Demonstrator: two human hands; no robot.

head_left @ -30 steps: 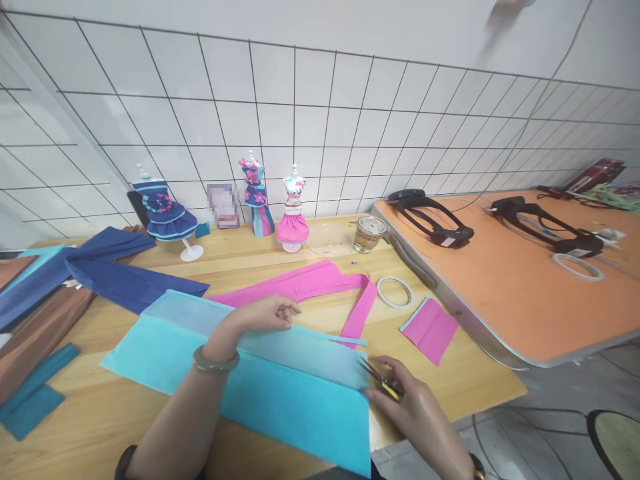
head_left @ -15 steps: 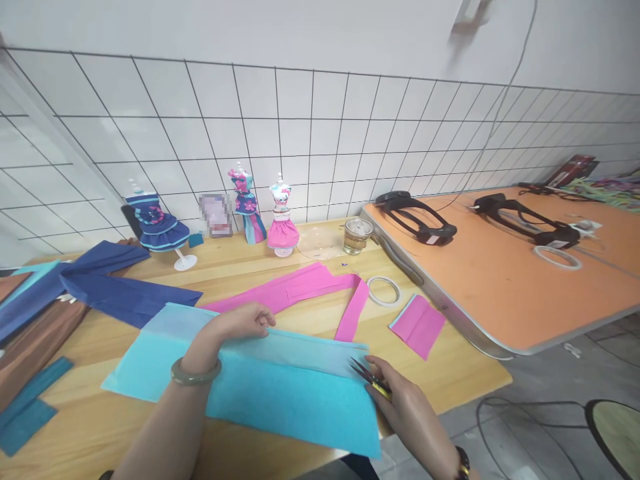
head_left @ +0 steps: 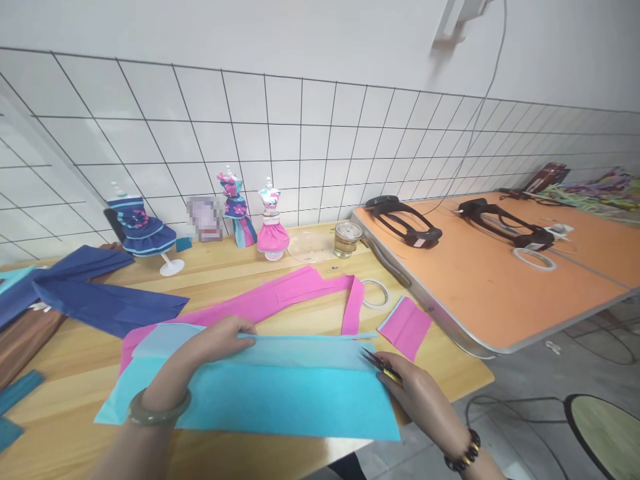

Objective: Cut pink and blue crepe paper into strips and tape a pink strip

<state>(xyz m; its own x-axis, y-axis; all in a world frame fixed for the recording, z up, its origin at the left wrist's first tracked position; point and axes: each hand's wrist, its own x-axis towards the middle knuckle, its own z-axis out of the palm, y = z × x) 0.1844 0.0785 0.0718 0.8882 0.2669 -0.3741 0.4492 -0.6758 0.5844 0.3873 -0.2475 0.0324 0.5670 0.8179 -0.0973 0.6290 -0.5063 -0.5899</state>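
- turquoise paper sheet (head_left: 280, 397) lies flat at the near edge of the wooden tabletop (head_left: 225, 280); everything below placed relative to it
- left hand (head_left: 220, 337) pressed on the sheet's far folded edge, fingers curled together pinching that edge; green bangle (head_left: 159, 410) on the wrist
- right hand (head_left: 417, 393) at the sheet's right end, closed around small scissors (head_left: 381, 365), blades pointing at the sheet's far right corner, tips just at the paper edge
- pink paper strip (head_left: 280, 297) just behind the sheet, partly tucked under its far left part; it bends down at the right, touching the sheet's far edge
- small pink piece (head_left: 406, 327) right of the sheet, near the scissors
- tape roll (head_left: 376, 293) behind the sheet's right end, beside the pink strip
- dark blue paper (head_left: 95, 297) far left behind the sheet
- three doll dress stands (head_left: 273, 223) and a glass jar (head_left: 346, 239) well behind the sheet, by the tiled wall
- orange table (head_left: 505, 273) right of the sheet, carrying two black headsets (head_left: 405, 220)
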